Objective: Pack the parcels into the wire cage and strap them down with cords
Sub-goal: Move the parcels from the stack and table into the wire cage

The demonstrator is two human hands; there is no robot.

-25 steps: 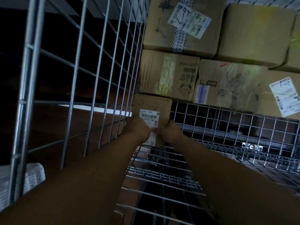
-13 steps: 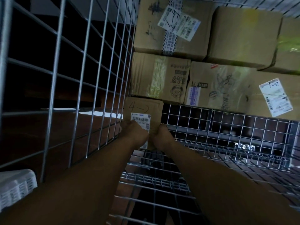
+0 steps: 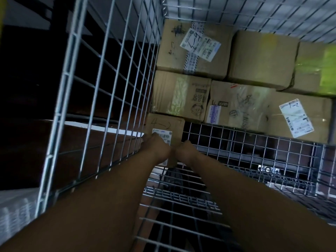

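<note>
1. The wire cage (image 3: 112, 88): its left wall runs just beside the left hand, so pushing further into the back left corner could trap the knuckles between cardboard and wire. The cage floor (image 3: 236, 142) is open mesh, and a box corner could catch in a gap and tip.
2. The stacked boxes (image 3: 254, 59) along the back wall stand in two tiers. A hard shove low in that corner could shift the bottom left one and loosen what rests on it. That would leave the load harder to strap down. No cords are in view.
3. The small box (image 3: 164, 124), marked 4-2, is in the back left corner of the cage, against the foot of the stack and close to the left wall. I cannot tell whether it rests fully on the floor. If it is let go while only half seated, it could lean out or drop flat.
4. The left hand (image 3: 156, 148) holds the near face of the small box, with fingers (image 3: 151, 138) bent over it. The right hand (image 3: 185, 151) is at the right edge of the small box, its fingers hidden, so I cannot tell how they lie. A weak hold on that side could let the box twist.
5. The label (image 3: 162, 133) lies partly under the left fingers, and sliding them could scuff or peel it.
</note>
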